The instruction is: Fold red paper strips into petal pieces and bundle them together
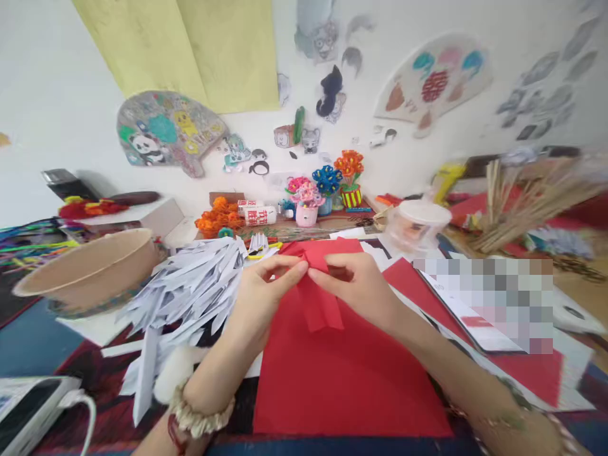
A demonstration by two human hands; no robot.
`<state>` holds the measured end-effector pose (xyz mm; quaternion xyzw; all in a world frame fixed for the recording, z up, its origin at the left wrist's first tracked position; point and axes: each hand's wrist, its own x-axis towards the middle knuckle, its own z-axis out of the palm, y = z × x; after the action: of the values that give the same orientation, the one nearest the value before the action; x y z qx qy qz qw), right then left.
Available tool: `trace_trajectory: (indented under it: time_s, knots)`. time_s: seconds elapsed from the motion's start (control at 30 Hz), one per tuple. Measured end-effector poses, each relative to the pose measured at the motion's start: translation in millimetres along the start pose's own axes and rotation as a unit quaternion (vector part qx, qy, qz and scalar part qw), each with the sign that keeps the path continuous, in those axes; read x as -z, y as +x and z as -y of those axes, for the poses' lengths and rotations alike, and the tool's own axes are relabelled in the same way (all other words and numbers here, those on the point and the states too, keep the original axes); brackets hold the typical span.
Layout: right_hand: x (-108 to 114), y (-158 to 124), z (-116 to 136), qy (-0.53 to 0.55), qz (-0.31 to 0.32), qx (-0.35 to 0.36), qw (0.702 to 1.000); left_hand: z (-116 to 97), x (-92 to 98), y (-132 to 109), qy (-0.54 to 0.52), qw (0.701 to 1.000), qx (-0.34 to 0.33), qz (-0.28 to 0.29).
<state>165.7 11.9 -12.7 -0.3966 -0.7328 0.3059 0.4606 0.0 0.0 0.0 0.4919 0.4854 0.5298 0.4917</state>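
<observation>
red strip (pixel 323 311) – one, pinching hands (pixel 260 288) (pixel 361 286) – two

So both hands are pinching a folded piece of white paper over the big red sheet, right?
Not quite: the folded piece of paper is red, not white. The head view shows the left hand and right hand pinching it over the big red sheet.

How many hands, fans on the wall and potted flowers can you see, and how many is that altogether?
Hands: 2 (left hand, right hand)
Wall fans: 2 (panda fan, paler fan)
Potted flowers: 3 (pink flowers, blue flowers, orange flowers)
Total: 7
</observation>
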Motion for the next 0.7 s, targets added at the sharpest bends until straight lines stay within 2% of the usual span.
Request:
trace_trajectory:
  time_s: [0.2,0.37,0.7]
  knots:
    - [2.1,1.3,-1.0,-0.009,-0.014,0.000,1.000,-0.4,-0.9,2.0,0.006,1.000,0.000,0.028]
    - [2.8,0.7,1.5,-0.018,-0.018,-0.002,1.000,-3.3,0.9,0.8,0.049,0.997,-0.051,0.015]
    - [2.5,0.7,3.2,0.001,-0.005,-0.019,1.000,-5.3,-1.2,-1.4,0.046,0.997,-0.057,0.007]
